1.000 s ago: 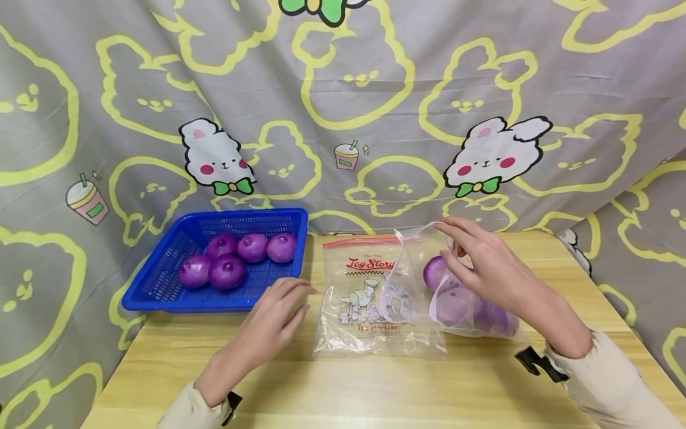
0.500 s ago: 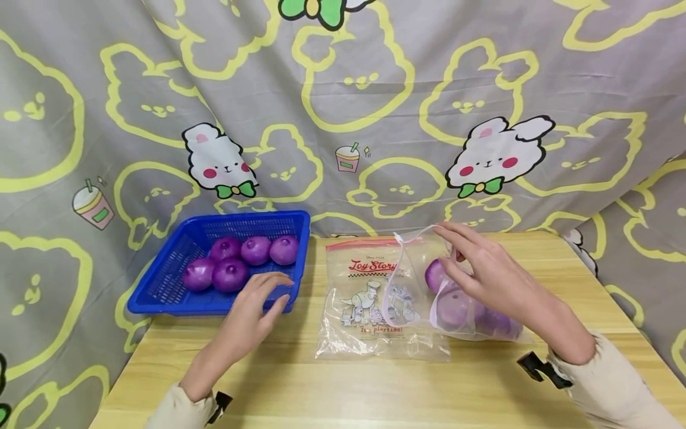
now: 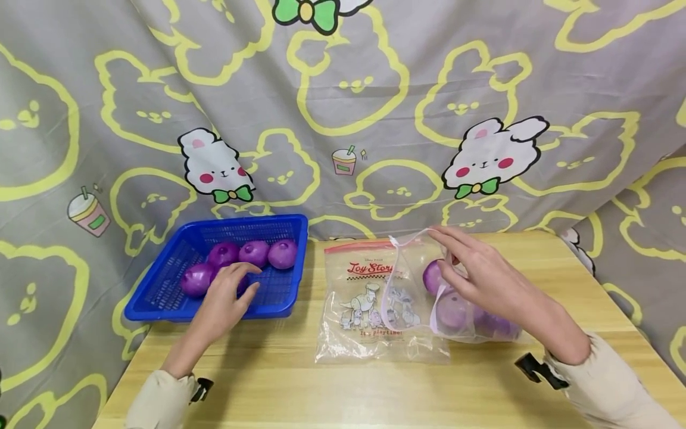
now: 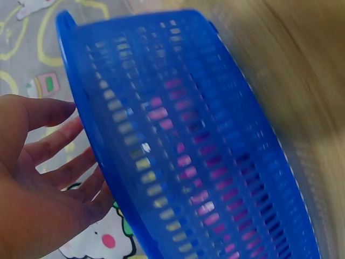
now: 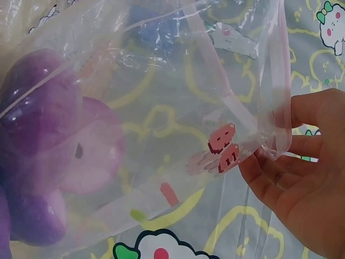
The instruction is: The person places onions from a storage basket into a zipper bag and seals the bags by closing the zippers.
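Note:
In the head view my left hand point(image 3: 227, 295) hovers over the front of a blue plastic basket point(image 3: 262, 311), fingers spread and loosely bent. It partly covers one of several purple onions point(image 3: 281, 254) inside; contact cannot be made out. The left wrist view has this hand point(image 4: 48, 178) beside the basket's rim point(image 4: 89, 121), with nothing between thumb and fingers. My right hand point(image 3: 482, 268) pinches the mouth edge of a clear plastic bag point(image 3: 435, 310) and holds it up. Through that bag several purple onions point(image 5: 91, 145) show. The right wrist view shows the fingers point(image 5: 302, 167) at its pale border.
A flat clear zip bag point(image 3: 332, 339) with a red top strip and Toy Story print lies between basket and onion bag, partly under the latter. Everything stands on a wooden table point(image 3: 343, 393). A patterned grey curtain point(image 3: 375, 143) hangs right behind.
My left hand has moved left, from near the flat printed bag, past the basket's right front corner, to over the onions. My right hand keeps its hold on the bag edge, nearly unmoved.

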A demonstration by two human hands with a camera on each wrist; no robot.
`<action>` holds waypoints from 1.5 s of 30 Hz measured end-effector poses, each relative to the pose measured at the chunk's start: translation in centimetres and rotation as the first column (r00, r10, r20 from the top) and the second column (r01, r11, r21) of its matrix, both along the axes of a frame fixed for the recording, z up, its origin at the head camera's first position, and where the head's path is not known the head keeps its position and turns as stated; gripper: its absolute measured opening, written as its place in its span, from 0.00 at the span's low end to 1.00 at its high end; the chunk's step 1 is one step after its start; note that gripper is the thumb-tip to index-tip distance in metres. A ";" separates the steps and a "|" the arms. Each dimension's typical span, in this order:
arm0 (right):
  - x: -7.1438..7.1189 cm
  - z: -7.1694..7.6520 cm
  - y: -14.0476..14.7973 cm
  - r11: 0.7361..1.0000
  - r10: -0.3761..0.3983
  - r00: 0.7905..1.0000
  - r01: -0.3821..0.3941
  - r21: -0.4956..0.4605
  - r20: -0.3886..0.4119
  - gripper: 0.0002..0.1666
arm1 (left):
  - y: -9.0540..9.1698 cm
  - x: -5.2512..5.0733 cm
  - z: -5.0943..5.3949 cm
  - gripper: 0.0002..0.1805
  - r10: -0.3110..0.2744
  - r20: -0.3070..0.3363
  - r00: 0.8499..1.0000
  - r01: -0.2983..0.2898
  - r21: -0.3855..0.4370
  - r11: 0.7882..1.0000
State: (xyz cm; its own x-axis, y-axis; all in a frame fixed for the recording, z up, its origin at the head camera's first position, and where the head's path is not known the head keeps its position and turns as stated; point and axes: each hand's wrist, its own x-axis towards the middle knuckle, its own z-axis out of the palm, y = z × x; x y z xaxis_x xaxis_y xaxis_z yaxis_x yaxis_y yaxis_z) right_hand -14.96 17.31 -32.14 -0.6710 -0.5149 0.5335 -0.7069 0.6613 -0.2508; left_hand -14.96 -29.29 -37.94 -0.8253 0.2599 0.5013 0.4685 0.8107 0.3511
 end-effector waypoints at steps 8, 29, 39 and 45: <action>-0.1 -0.2 -0.5 1.000 0.009 0.999 -0.009 0.021 0.032 0.33 | -2.8 -1.8 -0.5 0.11 0.039 0.066 0.997 -0.038 -0.014 0.999; 0.2 -0.9 -1.1 0.999 -0.001 0.996 -0.003 0.048 0.090 0.33 | -6.6 -4.6 -1.4 0.28 0.128 0.374 0.919 -0.063 -0.182 0.981; 0.1 -0.9 -1.0 0.999 0.005 0.995 -0.008 0.031 0.096 0.32 | -6.9 -4.4 -1.4 0.29 0.140 0.354 0.925 -0.078 -0.183 0.980; 0.3 -1.1 -0.2 1.000 -0.020 0.998 0.019 0.019 0.065 0.32 | -6.4 -4.0 -1.3 0.31 0.163 0.277 0.947 -0.120 -0.165 0.979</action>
State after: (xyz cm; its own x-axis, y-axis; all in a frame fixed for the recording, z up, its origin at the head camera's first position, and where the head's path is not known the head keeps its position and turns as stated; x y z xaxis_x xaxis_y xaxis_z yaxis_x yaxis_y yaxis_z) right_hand -14.63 17.13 -33.27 -0.7144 -0.5104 0.4786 -0.6760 0.6800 -0.2839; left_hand -18.99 -35.68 -39.23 -0.9621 0.1819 0.2032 0.2419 0.9131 0.3281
